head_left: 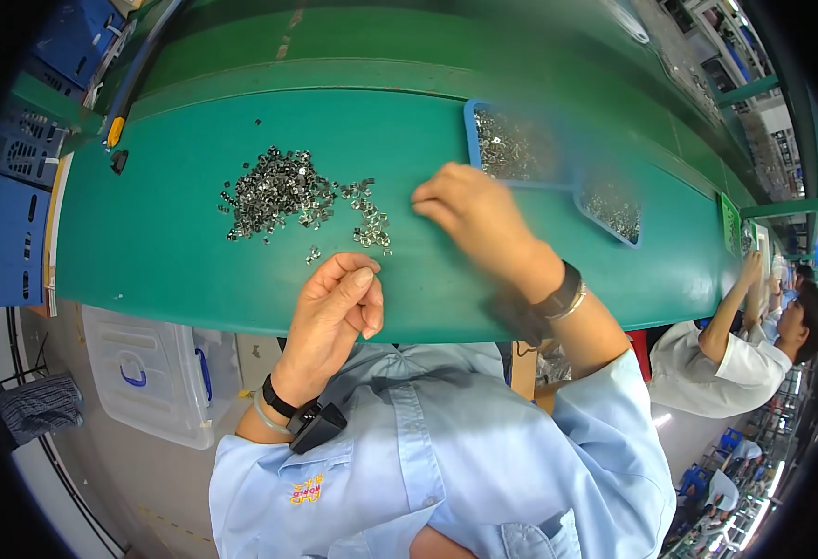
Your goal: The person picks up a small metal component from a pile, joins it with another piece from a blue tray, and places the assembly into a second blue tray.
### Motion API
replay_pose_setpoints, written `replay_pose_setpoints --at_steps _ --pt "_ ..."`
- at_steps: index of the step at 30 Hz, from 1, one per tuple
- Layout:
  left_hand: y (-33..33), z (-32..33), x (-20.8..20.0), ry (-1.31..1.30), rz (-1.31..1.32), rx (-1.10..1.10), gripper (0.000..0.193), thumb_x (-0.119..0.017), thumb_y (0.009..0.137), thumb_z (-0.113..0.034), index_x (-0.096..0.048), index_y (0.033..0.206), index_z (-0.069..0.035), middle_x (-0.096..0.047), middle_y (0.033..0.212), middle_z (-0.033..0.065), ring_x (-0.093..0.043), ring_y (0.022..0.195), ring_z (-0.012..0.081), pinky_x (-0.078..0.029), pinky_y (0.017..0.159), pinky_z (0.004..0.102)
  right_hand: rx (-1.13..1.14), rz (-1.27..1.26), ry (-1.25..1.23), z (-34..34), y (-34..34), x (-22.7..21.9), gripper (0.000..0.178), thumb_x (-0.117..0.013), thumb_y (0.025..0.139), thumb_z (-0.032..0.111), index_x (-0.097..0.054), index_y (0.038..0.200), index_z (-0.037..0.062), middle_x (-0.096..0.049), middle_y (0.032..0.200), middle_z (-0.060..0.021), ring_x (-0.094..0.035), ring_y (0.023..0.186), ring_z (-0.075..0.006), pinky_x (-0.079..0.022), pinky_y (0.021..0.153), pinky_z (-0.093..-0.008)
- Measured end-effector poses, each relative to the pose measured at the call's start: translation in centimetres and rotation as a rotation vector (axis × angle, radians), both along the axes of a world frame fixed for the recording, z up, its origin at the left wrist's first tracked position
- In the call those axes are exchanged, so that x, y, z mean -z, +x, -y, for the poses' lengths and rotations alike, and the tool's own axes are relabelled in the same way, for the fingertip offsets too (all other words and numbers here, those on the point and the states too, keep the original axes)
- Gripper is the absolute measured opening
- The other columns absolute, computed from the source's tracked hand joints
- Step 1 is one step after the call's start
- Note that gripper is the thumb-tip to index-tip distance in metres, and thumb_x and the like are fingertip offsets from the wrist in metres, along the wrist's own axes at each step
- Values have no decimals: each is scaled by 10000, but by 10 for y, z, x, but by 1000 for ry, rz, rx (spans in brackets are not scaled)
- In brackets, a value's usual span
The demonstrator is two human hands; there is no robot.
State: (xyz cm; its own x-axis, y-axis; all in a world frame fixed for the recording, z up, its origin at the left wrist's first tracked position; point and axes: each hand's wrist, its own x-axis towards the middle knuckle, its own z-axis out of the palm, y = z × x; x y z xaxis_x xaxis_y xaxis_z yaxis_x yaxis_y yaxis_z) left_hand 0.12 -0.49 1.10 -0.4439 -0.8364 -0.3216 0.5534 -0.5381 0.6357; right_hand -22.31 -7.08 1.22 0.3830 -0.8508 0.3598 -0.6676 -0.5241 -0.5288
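Note:
My left hand is at the near edge of the green work mat, its thumb and forefinger pinched together. A tiny shiny bit seems to show at the tips, too small to name. My right hand hovers over the mat short of a blue tray, fingers closed in a pinch; whatever they hold is hidden. Left of it lies a heap of small dark and silvery metal pieces. Between heap and hands, a looser scatter of shiny metal pieces spreads toward my left fingertips.
A blue tray of small metal parts stands at the back right, with a second blue tray of parts beside it. A yellow-tipped tool lies far left. Below the table is a clear plastic bin. A co-worker sits at right.

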Motion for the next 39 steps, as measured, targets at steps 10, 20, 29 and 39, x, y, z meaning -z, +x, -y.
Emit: replay_pose_setpoints --at_steps 10,20,29,39 --pt "3 3 2 0 -61 43 138 -525 934 -138 -543 1016 -29 -553 717 42 -506 560 111 -398 483 243 -41 -102 -14 -7 33 2 143 -697 731 128 -606 822 63 -576 811 -65 -551 747 -269 -446 641 -371" --pt "-26 14 -14 -48 149 49 184 -538 936 -190 -543 1011 -22 -567 735 48 -508 557 106 -391 474 229 -10 -102 -66 -46 23 -41 182 -709 718 118 -612 870 106 -580 841 -27 -557 766 -241 -431 653 -346" --pt "-35 9 -10 -7 -98 122 228 -508 952 -241 -558 982 -21 -609 783 71 -513 534 99 -392 463 217 13 177 -172 -58 14 -25 222 -716 704 62 -614 896 108 -596 855 -29 -565 749 -228 -429 636 -328" --pt "-35 0 -20 -132 121 88 224 -473 963 -246 -549 945 -36 -620 766 85 -545 533 119 -382 439 223 -19 271 -80 -59 15 -24 200 -702 725 55 -621 902 99 -600 845 -36 -569 756 -233 -437 660 -331"
